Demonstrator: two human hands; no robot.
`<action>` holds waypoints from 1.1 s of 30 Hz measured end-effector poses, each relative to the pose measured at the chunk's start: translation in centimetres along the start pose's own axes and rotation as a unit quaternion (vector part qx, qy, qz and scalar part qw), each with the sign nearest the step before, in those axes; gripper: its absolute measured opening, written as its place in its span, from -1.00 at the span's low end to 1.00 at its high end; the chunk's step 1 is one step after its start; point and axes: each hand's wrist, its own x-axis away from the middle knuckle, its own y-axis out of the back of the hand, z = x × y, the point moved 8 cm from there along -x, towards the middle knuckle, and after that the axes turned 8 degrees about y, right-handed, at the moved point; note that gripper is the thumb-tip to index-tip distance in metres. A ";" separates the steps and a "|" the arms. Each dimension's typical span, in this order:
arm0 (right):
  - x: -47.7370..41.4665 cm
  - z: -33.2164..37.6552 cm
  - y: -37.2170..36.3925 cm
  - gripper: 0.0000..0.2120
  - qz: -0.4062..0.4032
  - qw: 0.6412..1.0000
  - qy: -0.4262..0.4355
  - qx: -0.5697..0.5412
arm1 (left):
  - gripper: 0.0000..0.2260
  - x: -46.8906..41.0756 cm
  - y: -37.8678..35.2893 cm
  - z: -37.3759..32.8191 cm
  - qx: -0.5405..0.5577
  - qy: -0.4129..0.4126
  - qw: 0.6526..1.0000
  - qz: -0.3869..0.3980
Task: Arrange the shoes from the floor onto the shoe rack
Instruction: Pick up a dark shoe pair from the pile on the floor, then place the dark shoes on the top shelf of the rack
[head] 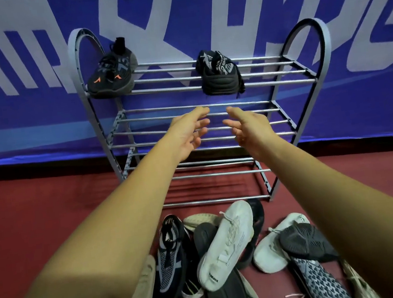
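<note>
- Two black shoes [110, 71] sit on the shoe rack [305, 69]; others lie heaped on the floor [49, 218].
- Left hand [188, 135] and right hand [250, 129] hover spread, holding nothing.
- White sneaker [227, 242] looks light and soft (grip heel or midsole).

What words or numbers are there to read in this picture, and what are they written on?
Blue banner: huge white shapes, cut off by the picture, so no word can be read.
White shoe: small dark print on its sole edge, too blurred to read.
Black shoe with orange marks: grey side pattern, not readable.
Black shoe on the rack's right: white lettering on a strap, too small to read.
</note>
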 end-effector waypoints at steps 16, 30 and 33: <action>11.6 -19.7 -5.9 -0.66 0.167 0.942 -0.177 0.232 | -0.83 3.2 13.7 18.8 -0.381 0.159 0.907 -0.081; 13.6 -32.2 -9.3 -0.79 0.220 0.877 -0.289 0.314 | -0.87 -1.3 19.4 28.4 -0.438 0.202 0.869 -0.108; 14.1 -34.4 -9.1 -0.76 0.232 0.861 -0.297 0.342 | -0.76 -1.7 20.1 29.9 -0.452 0.229 0.857 -0.092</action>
